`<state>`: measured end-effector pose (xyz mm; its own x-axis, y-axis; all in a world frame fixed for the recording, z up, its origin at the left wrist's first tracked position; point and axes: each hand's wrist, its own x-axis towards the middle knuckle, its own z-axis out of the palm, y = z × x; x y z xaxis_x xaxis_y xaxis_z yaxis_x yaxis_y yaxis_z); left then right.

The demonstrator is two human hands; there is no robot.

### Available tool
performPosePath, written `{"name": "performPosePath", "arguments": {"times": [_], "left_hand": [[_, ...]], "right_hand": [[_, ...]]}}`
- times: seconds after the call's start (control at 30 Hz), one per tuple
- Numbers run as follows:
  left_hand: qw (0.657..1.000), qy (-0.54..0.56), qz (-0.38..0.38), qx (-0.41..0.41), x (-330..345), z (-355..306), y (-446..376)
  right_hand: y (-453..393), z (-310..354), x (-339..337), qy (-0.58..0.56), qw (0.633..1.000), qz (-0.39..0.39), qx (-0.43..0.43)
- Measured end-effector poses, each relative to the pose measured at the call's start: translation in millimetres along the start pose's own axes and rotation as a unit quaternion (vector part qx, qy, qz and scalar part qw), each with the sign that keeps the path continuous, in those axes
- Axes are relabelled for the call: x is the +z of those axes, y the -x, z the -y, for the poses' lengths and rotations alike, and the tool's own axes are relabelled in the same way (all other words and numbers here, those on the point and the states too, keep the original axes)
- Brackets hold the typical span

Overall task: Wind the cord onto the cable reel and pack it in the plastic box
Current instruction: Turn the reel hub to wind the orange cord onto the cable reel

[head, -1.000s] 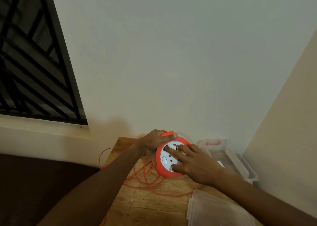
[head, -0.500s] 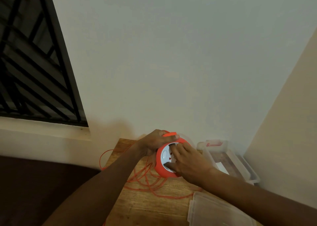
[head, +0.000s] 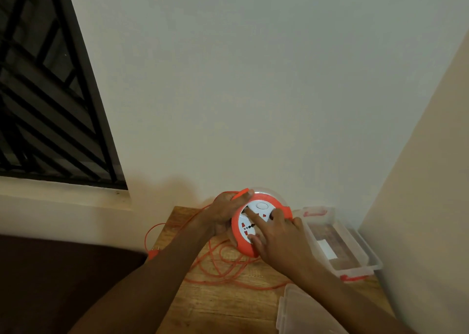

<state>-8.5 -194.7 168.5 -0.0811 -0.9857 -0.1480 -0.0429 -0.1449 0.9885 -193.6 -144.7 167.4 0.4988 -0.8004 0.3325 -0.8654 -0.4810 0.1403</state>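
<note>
This looks like a room in a home. Plain painted walls (head: 253, 79) meet in a corner on the right, and a window (head: 45, 100) with black metal bars sits on the left above a pale sill (head: 63, 194). A small wooden table (head: 215, 305) is pushed into the corner, with something dark and soft-looking, perhaps a sofa or bed (head: 50, 283), just beside it. On the table are household things: an orange extension-cord reel (head: 243, 232) and a clear plastic storage box (head: 355, 252).
</note>
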Motion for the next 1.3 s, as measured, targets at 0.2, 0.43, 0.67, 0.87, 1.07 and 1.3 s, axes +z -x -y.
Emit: {"name": "performPosePath", "arguments": {"times": [0.2,0.43,0.67,0.87,1.07,1.3], "left_hand": [[1.000,-0.017,0.000,0.006,-5.9,-0.7,-3.8],[0.999,-0.041,0.022,0.011,-6.9,-8.8,-0.8],[0.996,-0.082,0.025,-0.016,-7.1,-2.3,2.6],[0.999,0.001,0.023,-0.033,-6.6,3.9,7.0],[0.998,0.065,-0.006,-0.020,0.0,-1.1,10.4],[0.997,0.064,-0.019,-0.046,-8.7,3.9,7.5]], "right_hand": [[-1.7,-17.4,-10.5,0.072,0.990,-0.022,-0.117],[-10.0,-20.3,-13.0,0.129,0.958,0.020,-0.254],[-10.6,-11.6,-16.1,0.194,0.943,0.070,-0.261],[-13.8,-6.5,-18.4,0.160,0.967,0.050,-0.192],[-14.1,0.8,-15.1,0.056,0.996,0.028,-0.065],[-8.2,9.5,-13.1,-0.073,0.997,0.023,0.026]]}}
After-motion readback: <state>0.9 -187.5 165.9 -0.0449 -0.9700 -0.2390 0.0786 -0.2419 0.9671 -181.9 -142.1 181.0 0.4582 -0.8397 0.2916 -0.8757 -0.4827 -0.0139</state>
